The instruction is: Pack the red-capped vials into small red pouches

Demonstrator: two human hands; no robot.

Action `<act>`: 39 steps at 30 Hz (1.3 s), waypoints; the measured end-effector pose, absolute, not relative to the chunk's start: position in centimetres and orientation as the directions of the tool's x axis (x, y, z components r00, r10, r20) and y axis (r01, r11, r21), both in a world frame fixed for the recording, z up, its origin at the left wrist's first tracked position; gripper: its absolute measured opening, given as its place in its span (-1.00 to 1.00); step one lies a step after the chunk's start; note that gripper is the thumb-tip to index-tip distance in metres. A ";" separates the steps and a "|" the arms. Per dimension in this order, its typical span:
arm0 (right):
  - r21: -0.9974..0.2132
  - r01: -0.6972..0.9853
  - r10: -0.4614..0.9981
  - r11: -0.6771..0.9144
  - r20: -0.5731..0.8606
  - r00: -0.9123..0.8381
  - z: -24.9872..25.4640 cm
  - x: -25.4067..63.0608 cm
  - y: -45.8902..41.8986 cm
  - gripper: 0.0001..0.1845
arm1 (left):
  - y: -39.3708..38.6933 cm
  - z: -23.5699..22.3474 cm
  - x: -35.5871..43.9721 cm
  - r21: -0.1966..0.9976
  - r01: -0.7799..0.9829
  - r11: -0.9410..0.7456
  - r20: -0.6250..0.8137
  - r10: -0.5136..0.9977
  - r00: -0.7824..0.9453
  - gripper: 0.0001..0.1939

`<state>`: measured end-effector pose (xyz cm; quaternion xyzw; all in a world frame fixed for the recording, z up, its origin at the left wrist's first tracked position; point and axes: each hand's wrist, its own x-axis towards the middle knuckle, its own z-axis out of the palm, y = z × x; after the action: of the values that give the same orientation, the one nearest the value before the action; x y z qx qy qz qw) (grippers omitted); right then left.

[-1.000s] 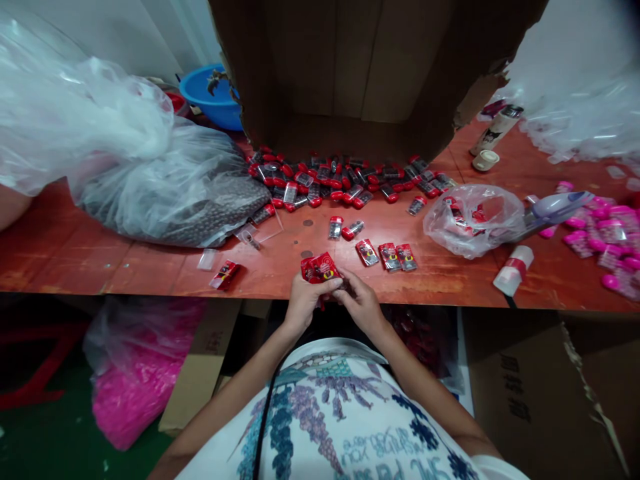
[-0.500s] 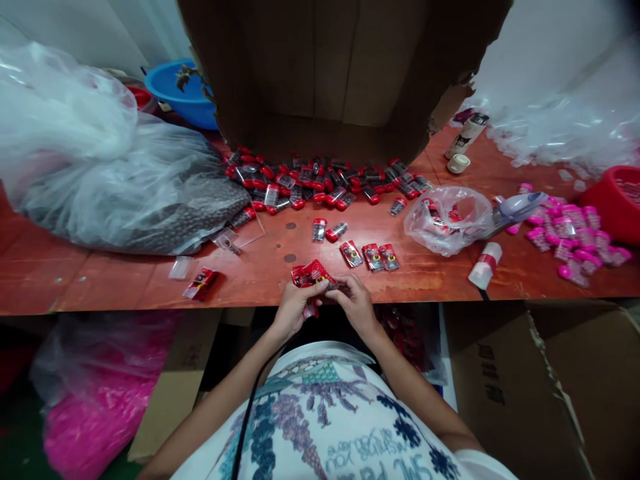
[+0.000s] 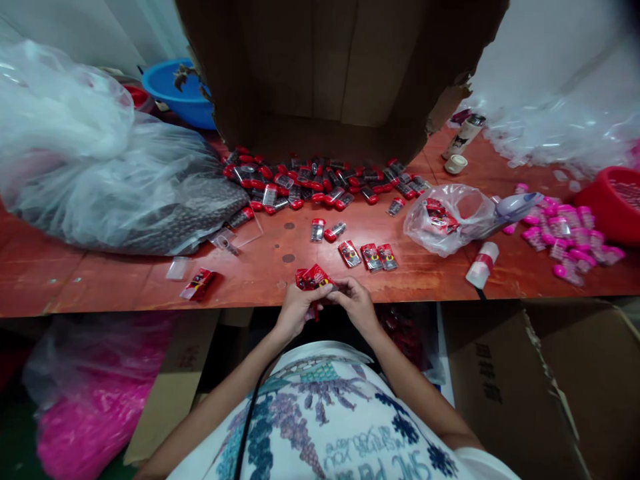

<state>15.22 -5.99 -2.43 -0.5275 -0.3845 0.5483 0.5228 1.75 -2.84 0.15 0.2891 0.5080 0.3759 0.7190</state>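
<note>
At the table's front edge my left hand (image 3: 296, 309) is closed around red printed wrappers (image 3: 314, 276), its thumb laid across them. The fingers of my right hand (image 3: 358, 304) pinch the right end of the same bunch; whether a container is inside is hidden. Just beyond lie three red-labelled packs (image 3: 371, 257) in a loose row. Left of these are two small clear containers with red caps (image 3: 335, 231) and dark contents. A heap of the same containers (image 3: 320, 180) spreads in front of the cardboard box.
A tall open cardboard box (image 3: 330, 80) stands behind the heap. On the left are a bulging plastic bag (image 3: 130, 193) and a red pack (image 3: 199, 284). Rightward are a clear bag of red wrappers (image 3: 440, 223), a white roll (image 3: 483, 265), pink-capped containers (image 3: 570, 233) and a red basin (image 3: 607, 207).
The red wrappers have turned slightly in my hands, which stay together at the table edge. The wrappers in the clear bag look shifted. The whole view has drifted a little.
</note>
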 end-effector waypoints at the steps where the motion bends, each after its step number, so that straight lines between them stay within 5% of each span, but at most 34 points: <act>1: -0.972 -0.159 0.973 -0.172 -0.193 0.124 -2.5 15.6 -5.9 -0.71 | -2.8 0.1 1.8 0.782 -0.266 0.564 -0.524 0.825 0.211 -0.74; 5: -0.988 -0.012 0.917 -0.152 -0.145 0.372 -2.5 19.1 -5.1 -0.62 | -2.4 0.5 1.8 0.601 -0.463 0.651 -0.598 0.751 0.281 -0.74; 10: -0.882 0.458 0.763 -0.113 0.219 0.609 -1.5 23.0 -4.6 -0.54 | -1.6 1.0 1.1 0.456 -0.589 0.666 -0.632 0.709 0.312 -0.60; 13: -0.886 0.463 0.857 -0.027 0.217 0.466 -1.1 20.9 -5.1 -0.67 | -1.3 0.8 1.0 0.496 -0.609 0.619 -0.593 0.754 0.283 -0.57; 17: -0.981 0.193 0.991 -0.006 0.020 0.134 -1.7 15.4 -5.4 -0.72 | -1.4 0.3 1.4 0.557 -0.616 0.557 -0.546 0.804 0.234 -0.67; 21: -0.989 0.145 0.994 -0.020 -0.004 0.110 -2.5 12.4 -4.3 -0.72 | -1.8 -0.2 1.2 0.590 -0.661 0.464 -0.505 0.851 0.147 -0.79; 29: -0.849 0.502 0.981 0.166 0.196 0.007 -1.3 12.1 -1.8 -0.87 | -1.1 -0.3 -0.3 0.577 -0.697 0.426 -0.557 0.829 0.045 -0.78; 36: -0.623 0.713 0.946 0.323 0.246 -0.213 -0.8 12.4 0.7 -0.77 | -0.2 -0.4 -1.1 0.624 -0.713 0.320 -0.531 0.843 -0.086 -0.78; 39: -0.508 0.810 0.948 0.292 0.266 -0.176 -0.6 14.6 3.1 -0.74 | 0.2 -0.3 -1.7 0.599 -0.713 0.365 -0.587 0.805 -0.082 -0.82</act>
<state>14.60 3.13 -0.58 -0.5813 -0.7562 0.1261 0.2727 -1.73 0.19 -0.32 0.0487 0.4751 0.5614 0.6759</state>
